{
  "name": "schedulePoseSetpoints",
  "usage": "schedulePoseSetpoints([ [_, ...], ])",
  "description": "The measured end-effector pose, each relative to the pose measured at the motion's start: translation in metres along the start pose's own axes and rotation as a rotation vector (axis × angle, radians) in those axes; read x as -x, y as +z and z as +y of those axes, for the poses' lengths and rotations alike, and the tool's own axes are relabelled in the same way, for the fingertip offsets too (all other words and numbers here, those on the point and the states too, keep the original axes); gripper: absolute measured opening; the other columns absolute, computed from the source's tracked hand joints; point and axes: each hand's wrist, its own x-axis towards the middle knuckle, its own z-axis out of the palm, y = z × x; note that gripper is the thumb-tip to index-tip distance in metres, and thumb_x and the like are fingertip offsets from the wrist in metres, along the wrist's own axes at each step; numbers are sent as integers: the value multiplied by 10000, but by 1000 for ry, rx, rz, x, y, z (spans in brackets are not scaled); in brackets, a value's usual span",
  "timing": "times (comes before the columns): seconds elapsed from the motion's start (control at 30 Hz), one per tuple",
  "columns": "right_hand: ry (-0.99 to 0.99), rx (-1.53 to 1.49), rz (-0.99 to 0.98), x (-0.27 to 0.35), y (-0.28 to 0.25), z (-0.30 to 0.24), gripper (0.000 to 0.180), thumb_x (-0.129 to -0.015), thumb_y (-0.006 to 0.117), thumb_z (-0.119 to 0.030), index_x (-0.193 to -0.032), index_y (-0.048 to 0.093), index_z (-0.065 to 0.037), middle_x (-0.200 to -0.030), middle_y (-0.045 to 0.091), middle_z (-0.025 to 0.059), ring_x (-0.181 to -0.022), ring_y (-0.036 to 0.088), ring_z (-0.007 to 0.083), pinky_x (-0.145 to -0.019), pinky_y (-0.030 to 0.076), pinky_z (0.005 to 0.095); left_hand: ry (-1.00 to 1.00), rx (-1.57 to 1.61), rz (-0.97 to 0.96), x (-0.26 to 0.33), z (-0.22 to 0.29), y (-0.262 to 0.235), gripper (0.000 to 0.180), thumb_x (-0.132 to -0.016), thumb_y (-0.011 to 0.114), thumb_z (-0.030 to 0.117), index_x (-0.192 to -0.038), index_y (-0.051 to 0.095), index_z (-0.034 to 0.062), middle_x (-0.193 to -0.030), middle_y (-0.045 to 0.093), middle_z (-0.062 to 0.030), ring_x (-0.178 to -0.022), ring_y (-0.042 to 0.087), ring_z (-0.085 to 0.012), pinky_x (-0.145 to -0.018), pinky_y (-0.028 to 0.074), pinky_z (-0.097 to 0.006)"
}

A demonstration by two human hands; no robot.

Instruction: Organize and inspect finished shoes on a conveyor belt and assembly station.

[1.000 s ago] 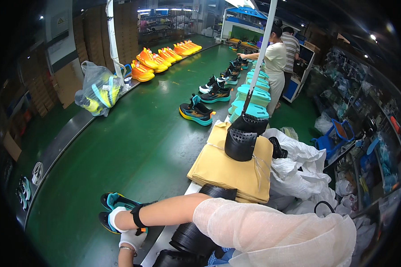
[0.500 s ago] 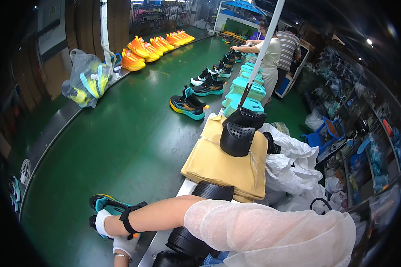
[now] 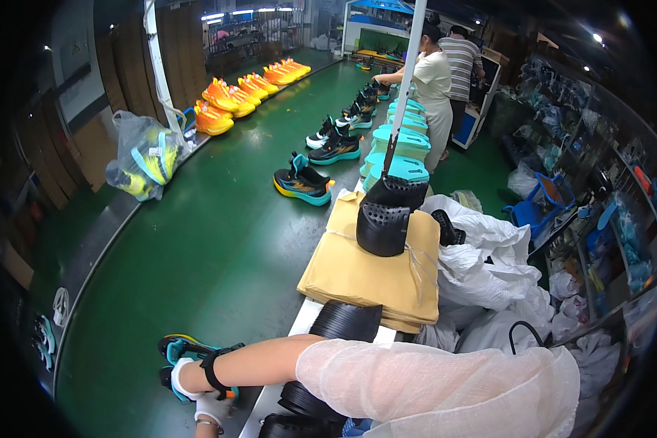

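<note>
My right hand, in a white glove with a black wrist strap, reaches across to the left and grips a pair of teal, black and orange sneakers at the near end of the green conveyor belt. The arm wears a white mesh sleeve. My left hand, also gloved, sits just below the sneakers and touches them; its fingers are hidden.
A stack of tan sheets holds black shoe parts. More black parts lie by my arm. Sneakers line the belt, with orange ones far left. White bags sit right. Two people stand at the far end.
My hands stay on the sneakers at the belt's near end. The view has shifted slightly; nothing else has visibly moved.
</note>
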Motion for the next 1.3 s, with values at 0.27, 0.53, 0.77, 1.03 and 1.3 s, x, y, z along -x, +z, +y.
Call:
schedulePoseSetpoints([
  [0.27, 35, -35, 2, 1, 11, -1, 321, -727, 676, -298, -1022, 715, -178, -1036, 689, 39, -950, 653, 245, -781, 507, 406, -56, -290, -20, 14, 18, -5, 553, -779, 600, 540, -1123, 646, 109, -1102, 637, -219, -1048, 594, -325, -934, 450, -415],
  [0.53, -40, -138, 1, 9, 14, -8, 320, -727, 676, -302, -1020, 715, -178, -1029, 691, 36, -943, 655, 245, -777, 508, 402, 419, -539, 324, -55, -71, 22, 489, -894, 489, 452, -1304, 529, 187, -1303, 557, -109, -1211, 515, -271, -1014, 413, -388],
  [0.77, -40, -104, 140, 68, -25, -24, 320, -727, 676, -306, -1018, 716, -178, -1024, 693, 34, -938, 656, 245, -774, 510, 399, 355, -353, 438, -26, -54, 16, 481, -818, 563, 438, -1191, 601, 135, -1200, 606, -158, -1156, 545, -307, -968, 435, -398],
  [1.03, 6, -143, 322, 226, -56, -8, 233, -768, 620, -294, -883, 658, -96, -841, 679, 86, -789, 662, 317, -661, 531, 425, 62, -640, 180, 42, 4, -22, 486, -817, 554, 478, -1114, 644, 103, -1110, 634, -195, -1022, 610, -331, -861, 478, -413],
  [1.3, 787, -509, 194, 375, 66, 86, 318, -880, 496, -334, -941, 641, -58, -867, 672, 183, -814, 650, 372, -704, 513, 452, -59, -171, 77, 50, -45, -27, 633, -829, 623, 512, -1102, 600, -59, -1019, 655, -195, -929, 618, -318, -813, 483, -376],
])
